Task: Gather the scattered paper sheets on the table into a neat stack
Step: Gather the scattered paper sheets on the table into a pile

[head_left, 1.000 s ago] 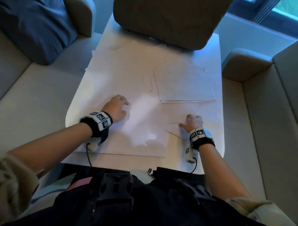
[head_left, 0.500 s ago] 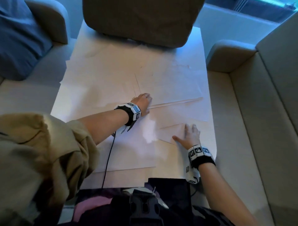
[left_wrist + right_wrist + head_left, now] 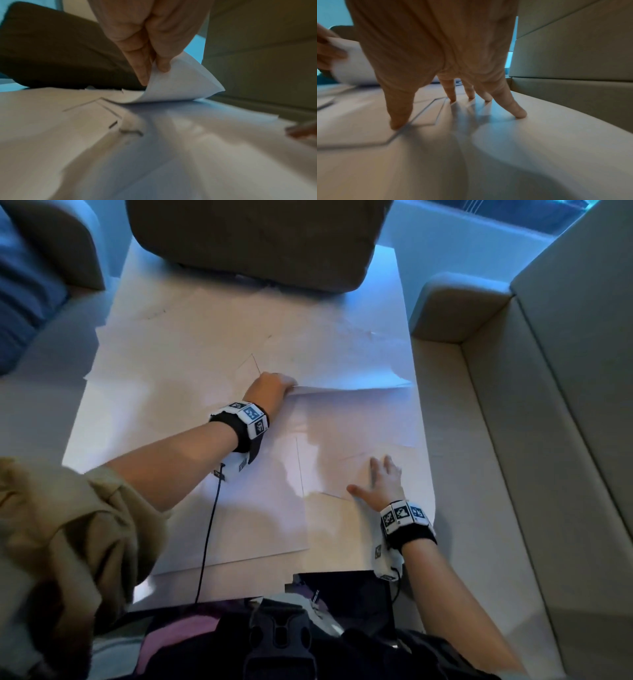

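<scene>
Left hand has advanced to frame centre and pinches a sheet corner; right hand presses flat, fingers spread; next, drag the sheet onto the pile.

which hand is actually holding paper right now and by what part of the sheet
The left hand pinches a paper sheet by its lifted near corner, curling it up. The right hand holds nothing; its spread fingers press flat on the sheets.

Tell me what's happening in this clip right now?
A person is gathering loose paper sheets spread over a white table. The left hand pinches the corner of one sheet and curls it up off the pile. The right hand lies flat, fingers spread, pressing the nearer sheets down. No neat stack exists yet.
</scene>
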{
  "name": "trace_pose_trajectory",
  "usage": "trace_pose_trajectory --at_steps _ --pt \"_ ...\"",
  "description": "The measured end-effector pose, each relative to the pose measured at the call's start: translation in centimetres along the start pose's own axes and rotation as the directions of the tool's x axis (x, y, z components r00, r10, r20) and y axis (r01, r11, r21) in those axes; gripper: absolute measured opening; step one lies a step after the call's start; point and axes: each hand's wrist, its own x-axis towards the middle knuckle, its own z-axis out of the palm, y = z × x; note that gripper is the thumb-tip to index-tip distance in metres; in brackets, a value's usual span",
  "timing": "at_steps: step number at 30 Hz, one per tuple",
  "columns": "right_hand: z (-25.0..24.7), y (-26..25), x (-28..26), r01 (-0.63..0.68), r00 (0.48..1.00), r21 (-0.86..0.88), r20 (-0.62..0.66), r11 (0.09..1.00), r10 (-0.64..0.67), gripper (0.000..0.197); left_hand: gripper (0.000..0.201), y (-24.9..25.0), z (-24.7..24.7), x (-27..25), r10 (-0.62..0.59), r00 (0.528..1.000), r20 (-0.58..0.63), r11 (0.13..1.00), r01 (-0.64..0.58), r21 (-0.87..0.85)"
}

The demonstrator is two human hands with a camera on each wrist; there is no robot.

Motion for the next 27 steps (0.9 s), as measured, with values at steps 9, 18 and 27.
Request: trace_pose_trajectory --at_steps 9,18,27 --pt "-5.0 -1.8 0.4 -0.066 0.977 0.936 -0.009 0.345 0.211 0.064 0.027 -1.9 -3.3 -7.8 0.172 0.979 -0.112 0.947 -0.196 -0.255" --pt "-6.0 -1.9 0.3 -0.202 0.966 0.968 0.171 0.152 0.192 0.084 0.072 -6.7 -3.9 -15.7 0.04 0.996 0.079 0.878 0.002 -0.478" --pt "-1.8 -4.5 -3.6 -0.023 1.0 0.797 0.017 0.604 0.016 0.03 0.039 -11.7 -4.2 -21.0 -0.364 0.931 -0.03 0.916 0.352 -0.195"
